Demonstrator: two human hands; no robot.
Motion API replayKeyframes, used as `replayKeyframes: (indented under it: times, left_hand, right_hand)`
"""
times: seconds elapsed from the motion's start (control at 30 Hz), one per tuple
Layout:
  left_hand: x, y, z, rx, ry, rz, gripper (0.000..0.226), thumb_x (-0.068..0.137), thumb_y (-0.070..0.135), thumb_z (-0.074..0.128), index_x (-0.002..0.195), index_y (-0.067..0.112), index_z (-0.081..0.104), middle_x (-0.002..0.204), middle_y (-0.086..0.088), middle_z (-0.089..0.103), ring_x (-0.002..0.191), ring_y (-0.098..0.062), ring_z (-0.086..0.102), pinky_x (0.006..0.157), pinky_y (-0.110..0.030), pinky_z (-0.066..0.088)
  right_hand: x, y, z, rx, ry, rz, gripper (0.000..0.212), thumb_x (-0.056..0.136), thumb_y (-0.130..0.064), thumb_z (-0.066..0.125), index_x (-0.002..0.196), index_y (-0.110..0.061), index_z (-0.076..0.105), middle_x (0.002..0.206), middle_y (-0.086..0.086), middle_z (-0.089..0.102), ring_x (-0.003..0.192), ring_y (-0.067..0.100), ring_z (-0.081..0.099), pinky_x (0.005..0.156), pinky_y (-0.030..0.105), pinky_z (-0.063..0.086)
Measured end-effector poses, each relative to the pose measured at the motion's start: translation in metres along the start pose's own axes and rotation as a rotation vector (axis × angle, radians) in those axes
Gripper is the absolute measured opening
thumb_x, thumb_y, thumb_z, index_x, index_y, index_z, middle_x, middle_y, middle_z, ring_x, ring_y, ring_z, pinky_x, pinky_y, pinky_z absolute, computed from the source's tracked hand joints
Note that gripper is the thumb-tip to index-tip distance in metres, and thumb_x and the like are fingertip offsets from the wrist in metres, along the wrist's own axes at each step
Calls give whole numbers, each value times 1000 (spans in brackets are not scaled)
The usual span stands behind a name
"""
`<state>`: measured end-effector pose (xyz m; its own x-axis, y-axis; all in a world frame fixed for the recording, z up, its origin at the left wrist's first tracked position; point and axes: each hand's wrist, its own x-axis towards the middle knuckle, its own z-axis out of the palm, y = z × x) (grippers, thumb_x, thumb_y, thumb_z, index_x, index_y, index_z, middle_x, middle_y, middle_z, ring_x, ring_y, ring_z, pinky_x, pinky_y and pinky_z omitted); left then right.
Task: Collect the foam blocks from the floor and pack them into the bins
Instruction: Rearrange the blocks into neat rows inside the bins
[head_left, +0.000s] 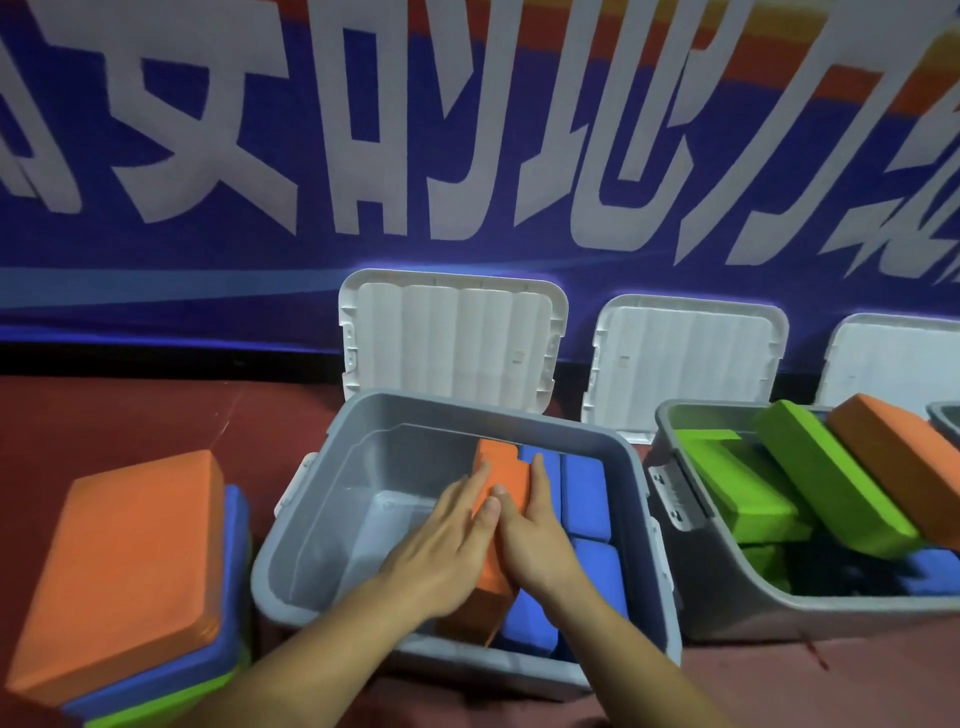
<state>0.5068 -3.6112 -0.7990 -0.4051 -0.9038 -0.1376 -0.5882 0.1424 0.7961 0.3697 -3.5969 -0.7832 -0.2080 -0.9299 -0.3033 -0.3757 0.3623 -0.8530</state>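
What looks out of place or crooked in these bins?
In the right bin, a green block and an orange block lean tilted over the others, sticking up past the rim instead of lying packed. Nothing looks damaged.

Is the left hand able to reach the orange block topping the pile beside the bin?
Probably yes: the orange block lies uncovered left of the bin, nothing blocking the left hand.

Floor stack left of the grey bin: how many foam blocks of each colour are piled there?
Orange block: 1
Blue block: 1
Green block: 1
Total: 3
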Motion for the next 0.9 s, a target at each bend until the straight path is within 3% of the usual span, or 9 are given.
replayKeyframes:
  times: [0.13,0.27,0.4,0.5,0.63,0.73,0.83,0.9]
  left_hand:
    - [7,-21,24,-12,-3,-12,70,90,69,9,156,49,1,167,22,4,151,2,13,124,-30,18]
    - [9,-38,36,47,-39,-18,66,91,66,10,155,50,0,166,24,2,151,2,14,120,-22,21]
    - [12,-50,46,73,-125,-89,70,96,61,13,160,37,-2,168,16,-1,152,-3,15,110,-12,17]
    - [19,-59,54,92,-228,-110,93,81,83,-1,161,36,-3,169,12,-6,154,-10,15,118,-22,14]
    - [30,-66,59,-14,-334,-237,82,79,91,7,148,57,-23,162,27,-22,153,-6,14,125,-39,19]
    - [35,-73,58,23,-416,-277,81,73,97,7,138,63,-31,162,26,-22,152,-7,19,124,-39,19]
    - [41,-77,55,79,-453,-320,91,76,90,8,150,50,-27,163,24,-16,151,-11,23,121,-32,20]
    - [42,-76,53,92,-475,-336,97,69,96,6,149,52,-27,164,24,-17,152,-10,21,124,-37,17]
  right_hand:
    - [6,26,11,-128,12,-2,69,103,-59,35,159,-46,-3,151,4,53,128,26,58,105,40,45]
    - [11,45,21,-380,32,44,68,102,-64,24,159,-46,-8,170,1,14,155,30,15,121,55,18]
    - [21,63,28,-546,-5,103,68,102,-65,17,158,-44,-15,171,3,-5,157,28,-7,122,56,5]
    - [32,78,30,-637,-52,132,68,102,-65,11,157,-41,-21,170,5,-15,155,28,-17,123,57,-3]
    - [44,100,33,-776,-87,150,67,102,-62,4,154,-35,-30,165,7,-29,152,29,-28,120,60,-11]
    - [50,111,45,-871,-86,138,72,90,-62,-15,152,-31,-33,156,9,-44,149,32,-33,115,64,-17]
    - [59,114,51,-946,-94,126,86,69,-57,-28,148,-26,-39,137,12,-59,147,38,-36,104,67,-26]
    - [60,115,51,-961,-103,140,75,83,-59,-19,146,-24,-41,138,14,-58,146,39,-36,108,68,-22]
